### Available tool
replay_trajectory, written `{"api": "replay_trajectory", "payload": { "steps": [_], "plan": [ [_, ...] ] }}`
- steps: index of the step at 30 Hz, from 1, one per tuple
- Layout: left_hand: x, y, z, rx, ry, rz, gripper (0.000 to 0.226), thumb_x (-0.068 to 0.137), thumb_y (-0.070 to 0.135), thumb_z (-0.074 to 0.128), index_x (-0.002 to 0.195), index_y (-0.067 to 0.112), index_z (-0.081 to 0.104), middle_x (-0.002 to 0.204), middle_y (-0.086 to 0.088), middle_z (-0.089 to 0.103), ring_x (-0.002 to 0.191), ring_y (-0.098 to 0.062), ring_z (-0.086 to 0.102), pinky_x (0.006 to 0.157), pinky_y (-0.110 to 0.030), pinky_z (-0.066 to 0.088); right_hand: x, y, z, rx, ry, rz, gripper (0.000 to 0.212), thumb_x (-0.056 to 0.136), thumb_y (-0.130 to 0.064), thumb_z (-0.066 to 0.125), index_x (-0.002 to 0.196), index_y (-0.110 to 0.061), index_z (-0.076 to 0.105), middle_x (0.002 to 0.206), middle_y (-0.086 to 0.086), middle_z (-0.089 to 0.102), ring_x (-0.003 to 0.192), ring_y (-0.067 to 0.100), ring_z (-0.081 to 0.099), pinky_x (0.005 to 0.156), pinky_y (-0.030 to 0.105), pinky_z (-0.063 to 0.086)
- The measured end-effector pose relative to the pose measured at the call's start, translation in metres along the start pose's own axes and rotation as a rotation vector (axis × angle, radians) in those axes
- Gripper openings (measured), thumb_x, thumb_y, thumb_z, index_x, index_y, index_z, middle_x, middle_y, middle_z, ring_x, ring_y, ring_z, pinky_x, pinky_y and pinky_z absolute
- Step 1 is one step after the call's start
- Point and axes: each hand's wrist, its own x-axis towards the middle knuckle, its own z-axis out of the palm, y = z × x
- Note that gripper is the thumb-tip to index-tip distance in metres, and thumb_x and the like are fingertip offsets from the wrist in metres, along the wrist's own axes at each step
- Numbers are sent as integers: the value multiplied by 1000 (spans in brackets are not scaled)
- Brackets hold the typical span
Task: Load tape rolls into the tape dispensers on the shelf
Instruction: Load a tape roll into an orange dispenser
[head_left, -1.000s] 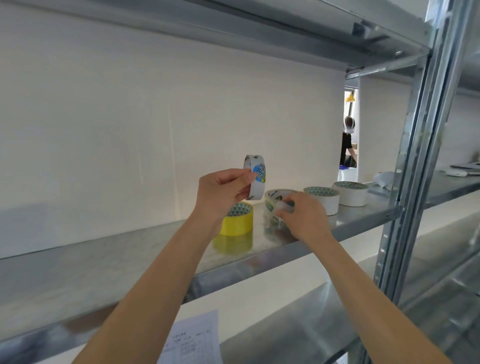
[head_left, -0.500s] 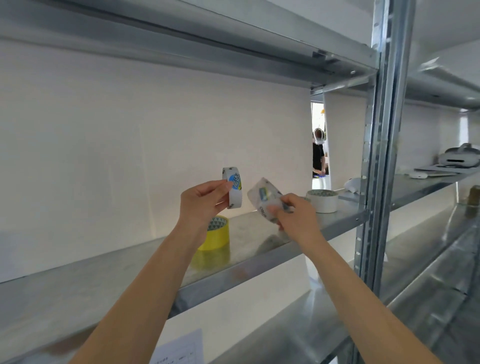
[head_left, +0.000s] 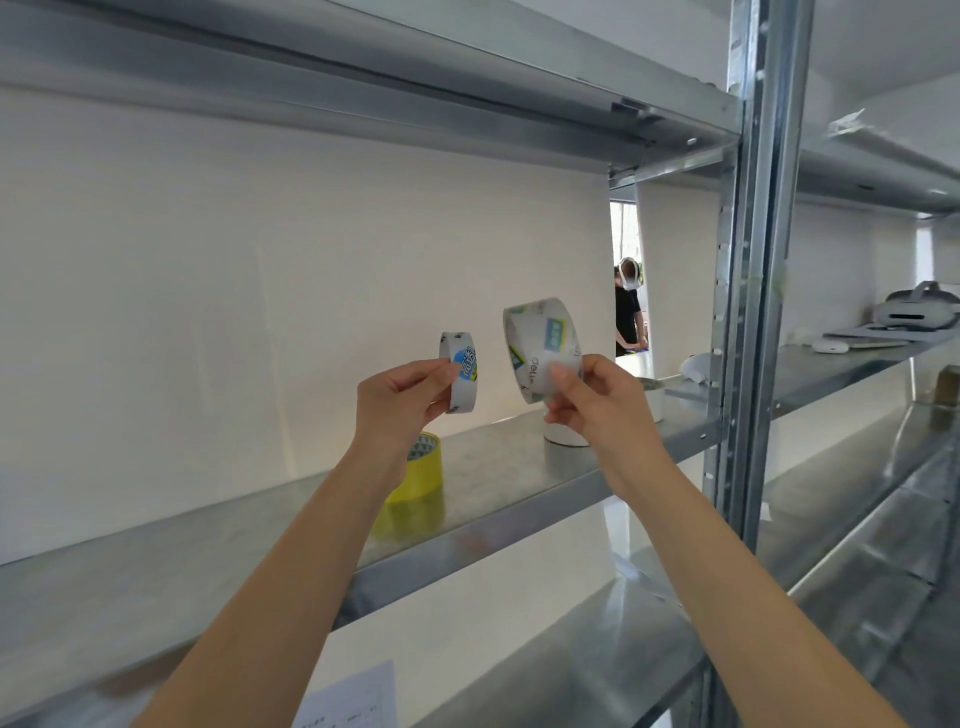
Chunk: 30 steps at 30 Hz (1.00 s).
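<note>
left hand (head_left: 402, 397) mid-frame, pinching a narrow tape roll (head_left: 460, 372) upright | right hand (head_left: 597, 400) just right of it, gripping a wider clear tape roll (head_left: 540, 347), tilted | both up above the metal shelf (head_left: 498, 467) | yellow roll (head_left: 422, 467) sits on it, lower center, behind the left wrist
</note>
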Motion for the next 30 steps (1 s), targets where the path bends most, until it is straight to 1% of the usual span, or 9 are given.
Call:
{"api": "replay_trajectory", "payload": {
  "steps": [2, 5, 8, 10, 13, 17, 26, 28, 30],
  "plan": [
    [0, -2, 4, 84, 0, 44, 8, 79, 6, 73, 87, 8, 74, 91, -9, 75, 85, -22, 71, 75, -28, 59, -2, 0, -1, 25, -13, 12, 9, 90, -15, 64, 86, -8, 59, 72, 10, 61, 57, 14, 60, 71, 37, 56],
    [1, -9, 9, 343, -24, 167, 12, 78, 7, 74, 76, 19, 76, 72, 7, 73, 69, -7, 67, 70, -21, 54, -4, 1, -3, 56, -31, 23, 8, 90, -13, 63, 87, -7, 59, 77, 11, 63, 60, 15, 62, 76, 38, 57],
    [5, -20, 14, 740, -93, 272, 7, 79, 12, 74, 82, 16, 78, 76, 2, 71, 68, -5, 62, 66, -14, 46, -4, 3, -5, 63, -26, 25, 9, 90, -12, 62, 84, -7, 58, 79, 10, 63, 62, 16, 62, 75, 38, 57],
    [6, -26, 18, 1009, -195, 294, 9, 81, 16, 72, 86, 14, 79, 82, -1, 73, 74, -12, 62, 69, -19, 45, -4, 5, -7, 62, -28, 35, 9, 90, -12, 63, 83, -8, 57, 79, 9, 63, 62, 16, 63, 74, 38, 56],
    [6, -29, 23, 1190, -276, 269, 13, 83, 18, 70, 92, 14, 78, 91, -3, 73, 80, -16, 62, 77, -26, 48, -3, 10, -12, 66, -32, 49, 10, 90, -12, 62, 83, -8, 57, 82, 11, 63, 62, 17, 63, 72, 36, 56],
    [7, -32, 26, 1266, -308, 241, 14, 83, 18, 69, 93, 14, 78, 93, -3, 74, 84, -18, 64, 81, -34, 53, -2, 15, -18, 125, -48, 82, 9, 90, -13, 62, 87, -6, 57, 80, 11, 65, 65, 20, 63, 70, 33, 55],
    [7, -38, 24, 1302, -311, 206, 18, 87, 19, 59, 88, 16, 77, 89, -3, 73, 78, -19, 63, 71, -31, 52, 0, 18, -25, 159, -72, 102, 10, 90, -13, 63, 85, -7, 57, 77, 11, 65, 64, 19, 63, 69, 32, 55],
    [9, -37, 25, 1238, -292, 228, 18, 88, 20, 61, 92, 16, 77, 92, -1, 74, 83, -15, 65, 77, -29, 52, 1, 19, -27, 165, -74, 106, 10, 90, -12, 62, 85, -6, 56, 78, 12, 64, 64, 19, 62, 68, 31, 55],
    [9, -33, 25, 1006, -235, 247, 15, 87, 19, 64, 94, 18, 77, 94, 5, 75, 86, -6, 67, 82, -20, 50, 1, 19, -28, 171, -75, 109, 9, 90, -11, 62, 85, -6, 56, 78, 13, 63, 64, 19, 62, 67, 31, 56]
  ]
}}
